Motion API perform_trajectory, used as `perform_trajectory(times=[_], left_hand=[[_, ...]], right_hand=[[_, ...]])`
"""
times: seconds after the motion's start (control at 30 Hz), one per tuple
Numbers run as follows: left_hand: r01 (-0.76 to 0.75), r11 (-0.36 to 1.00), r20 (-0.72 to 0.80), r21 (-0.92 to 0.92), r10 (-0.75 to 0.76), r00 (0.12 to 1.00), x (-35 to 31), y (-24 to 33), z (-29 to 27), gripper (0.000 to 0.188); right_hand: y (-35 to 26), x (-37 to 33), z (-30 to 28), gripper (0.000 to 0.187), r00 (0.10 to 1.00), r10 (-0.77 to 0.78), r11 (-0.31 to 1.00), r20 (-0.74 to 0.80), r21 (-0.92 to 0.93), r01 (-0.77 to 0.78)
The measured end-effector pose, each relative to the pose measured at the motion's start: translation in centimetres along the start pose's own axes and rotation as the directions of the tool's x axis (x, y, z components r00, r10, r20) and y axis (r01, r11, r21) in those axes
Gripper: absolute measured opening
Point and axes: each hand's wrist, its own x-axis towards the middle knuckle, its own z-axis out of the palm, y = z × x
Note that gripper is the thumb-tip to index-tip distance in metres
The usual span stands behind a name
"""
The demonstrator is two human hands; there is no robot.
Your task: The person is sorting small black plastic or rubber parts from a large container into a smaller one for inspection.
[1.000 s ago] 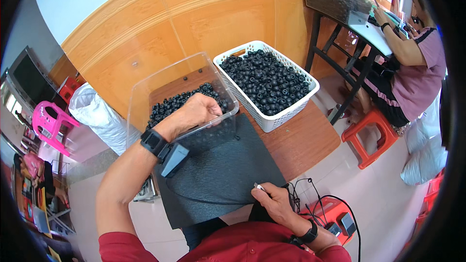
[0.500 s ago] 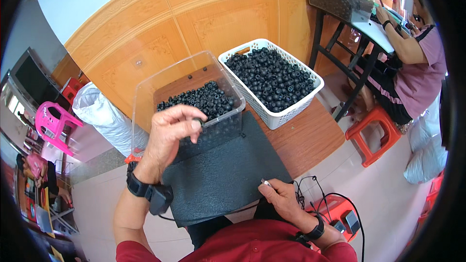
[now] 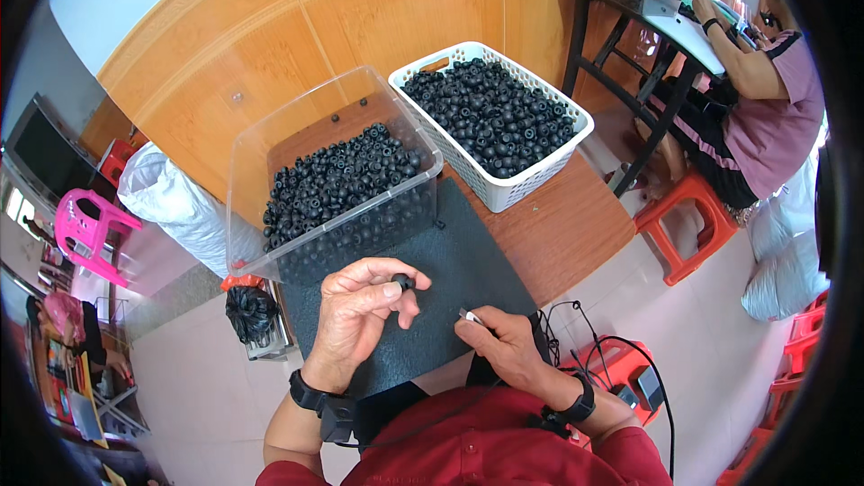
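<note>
We are pinching one black bead (image 3: 404, 283) between the thumb and fingers of our left hand (image 3: 360, 310), keeping that grip above the dark mat (image 3: 472, 247). We are no longer reaching into the clear plastic bin (image 3: 437, 164), as we were a second ago; we are holding the left hand closer to our body, near our right hand (image 3: 506, 346) but apart from it. With the right grip we are pressing thumb and fingers together on a small pale tool (image 3: 468, 316), as before, its full shape staying hidden. We are seeing the loose beads (image 3: 351, 175) in the bin more fully, our arm not covering them now, while the white basket (image 3: 533, 182), heaped with similar beads (image 3: 490, 117), is standing beside the bin on the wooden counter (image 3: 585, 238).
</note>
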Motion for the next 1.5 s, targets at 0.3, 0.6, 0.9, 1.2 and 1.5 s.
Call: perform_trajectory(times=[0.3,0.6,0.9,1.2,1.5], left_hand=[[-0.033,0.999,-0.085,-0.021,0.031,0.996,-1.2,-1.9,0.3,0.021],[-0.043,0.995,-0.118,0.095,0.055,0.991,-2.3,-4.0,-0.4,0.028],[-0.020,0.999,-0.092,0.046,0.024,0.995,-2.6,-4.1,0.9,0.022],[-0.173,0.933,-0.008,0.315,0.185,0.983,-3.1,-5.2,-0.7,0.025],[-0.251,0.822,0.045,0.511,0.265,0.963,-3.4,-5.0,0.3,0.025]], right_hand=[[-0.1,0.2,0.2,0.023,1.000,-0.025,1.000,0.003,-0.018,0.025],[-0.7,0.4,0.6,0.023,0.996,-0.085,0.994,0.023,-0.073,0.087],[-1.1,0.8,1.4,0.020,0.966,-0.258,0.964,-0.024,-0.074,0.256],[-0.5,0.7,1.2,0.022,0.974,-0.227,0.953,0.025,-0.201,0.227],[-0.2,0.8,1.9,0.023,0.980,-0.198,0.978,-0.017,-0.068,0.197]])
